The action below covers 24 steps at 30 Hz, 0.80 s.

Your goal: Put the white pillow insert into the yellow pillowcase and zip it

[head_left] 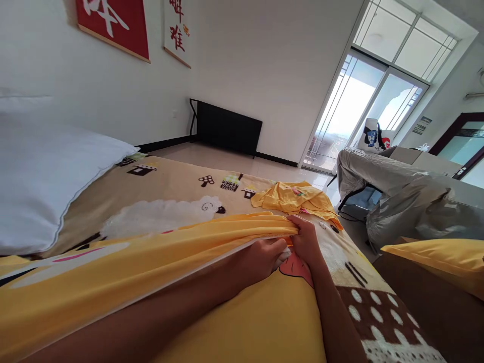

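The cloth (170, 257) is golden yellow with a white-and-pink print. The blanket (174, 181) is beige with white sheep and white-dotted brown. The pillow (64, 176) is white.

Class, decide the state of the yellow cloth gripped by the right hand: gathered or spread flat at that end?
Gathered: the yellow cloth narrows into long folds that bunch together at the right hand.

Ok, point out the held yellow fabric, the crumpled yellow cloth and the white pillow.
Held yellow fabric (151, 267): head view, stretched middle.
Crumpled yellow cloth (287, 200): head view, bunched middle.
White pillow (56, 176): head view, broad face.
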### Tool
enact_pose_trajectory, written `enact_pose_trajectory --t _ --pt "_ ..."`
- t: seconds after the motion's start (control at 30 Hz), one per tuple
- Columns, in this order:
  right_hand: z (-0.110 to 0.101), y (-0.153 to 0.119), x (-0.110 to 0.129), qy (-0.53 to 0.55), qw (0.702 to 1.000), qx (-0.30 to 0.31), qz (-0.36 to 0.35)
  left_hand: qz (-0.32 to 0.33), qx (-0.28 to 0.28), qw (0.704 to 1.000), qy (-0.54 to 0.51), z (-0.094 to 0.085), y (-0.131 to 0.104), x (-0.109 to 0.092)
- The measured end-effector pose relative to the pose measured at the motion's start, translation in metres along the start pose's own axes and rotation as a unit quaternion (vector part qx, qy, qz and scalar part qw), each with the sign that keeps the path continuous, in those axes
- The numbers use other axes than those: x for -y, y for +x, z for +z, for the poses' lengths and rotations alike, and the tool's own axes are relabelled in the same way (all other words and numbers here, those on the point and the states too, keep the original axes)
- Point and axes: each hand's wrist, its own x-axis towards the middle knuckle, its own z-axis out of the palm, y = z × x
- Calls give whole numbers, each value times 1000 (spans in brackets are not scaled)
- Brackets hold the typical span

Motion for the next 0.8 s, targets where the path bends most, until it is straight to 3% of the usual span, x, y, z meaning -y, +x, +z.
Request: enact_pose_trajectory --t 0.1,0.23,0.37,0.53,0.8 --pt "1 0 0 1 1000 0 11 -61 7 998 -24 -4 6 -1" --pt "5 1 -4 17 1000 14 22 -138 76 985 -73 -14 10 -6" --pt "5 2 -7 19 999 12 29 -124 132 970 -165 -13 5 -1" --pt "3 2 -10 60 998 10 13 -116 88 979 -141 -2 -1 15" --pt "5 3 -15 71 997 13 20 -89 23 995 -23 -1 -2 17"
